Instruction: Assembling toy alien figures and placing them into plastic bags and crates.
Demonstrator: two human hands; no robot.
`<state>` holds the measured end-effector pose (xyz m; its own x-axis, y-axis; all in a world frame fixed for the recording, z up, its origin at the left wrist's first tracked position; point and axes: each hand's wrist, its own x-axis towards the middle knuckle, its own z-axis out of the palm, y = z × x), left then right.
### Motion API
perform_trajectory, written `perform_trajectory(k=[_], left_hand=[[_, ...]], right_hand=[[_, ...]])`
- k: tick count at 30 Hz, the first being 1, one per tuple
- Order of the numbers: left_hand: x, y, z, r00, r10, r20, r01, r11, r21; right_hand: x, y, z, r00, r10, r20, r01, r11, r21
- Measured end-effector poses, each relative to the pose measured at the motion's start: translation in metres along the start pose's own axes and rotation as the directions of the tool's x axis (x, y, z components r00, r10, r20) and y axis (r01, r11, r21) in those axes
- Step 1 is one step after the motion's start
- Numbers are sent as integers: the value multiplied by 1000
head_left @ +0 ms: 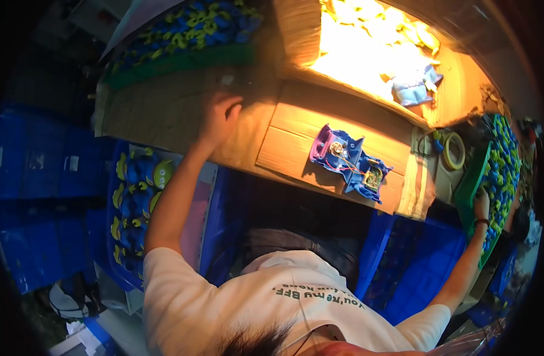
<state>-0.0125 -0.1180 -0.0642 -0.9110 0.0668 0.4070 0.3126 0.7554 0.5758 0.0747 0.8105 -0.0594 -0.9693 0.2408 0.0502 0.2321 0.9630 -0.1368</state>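
Note:
My left hand (223, 115) is over the left part of the cardboard work surface, blurred, with its fingers curled. A dark smeared shape is just beyond it, and what the fingers hold cannot be made out. Far to the right, my right hand (481, 204) reaches into a green tray (470, 184) of small blue and yellow-green parts (502, 169); its fingertips are too small and hidden to read. Between the hands, an opened blue and purple plastic toy shell (349, 160) lies on the cardboard (289, 127), showing wires, a round metal part and a circuit board inside.
Behind the work surface, a brightly lit cardboard box (349, 83) holds yellow pieces and a pale blue figure part (411, 89). Another green tray (183, 66) of parts stands far left. A tape roll (454, 150) lies right. A blue crate (120, 249) of three-eyed toy figures stands lower left.

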Motion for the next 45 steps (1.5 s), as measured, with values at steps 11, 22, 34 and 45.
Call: perform_trajectory(k=[11,22,34,45], left_hand=[[137,11,-10,952,195,-235,-88,913,399],[145,22,-38,975,-47,-216,30,996,-83],[1,62,7,915,-260,309,396,423,-815],[-74,104,48,984,112,142,-146,956,254]], right_hand=[[13,-30,-4,997,-10,-72,10,1000,0],[-31,-252,-70,999,-32,31,0,693,721],[-1,-484,52,814,-571,105,565,821,83],[-8,-477,52,628,-778,2,719,582,379]])
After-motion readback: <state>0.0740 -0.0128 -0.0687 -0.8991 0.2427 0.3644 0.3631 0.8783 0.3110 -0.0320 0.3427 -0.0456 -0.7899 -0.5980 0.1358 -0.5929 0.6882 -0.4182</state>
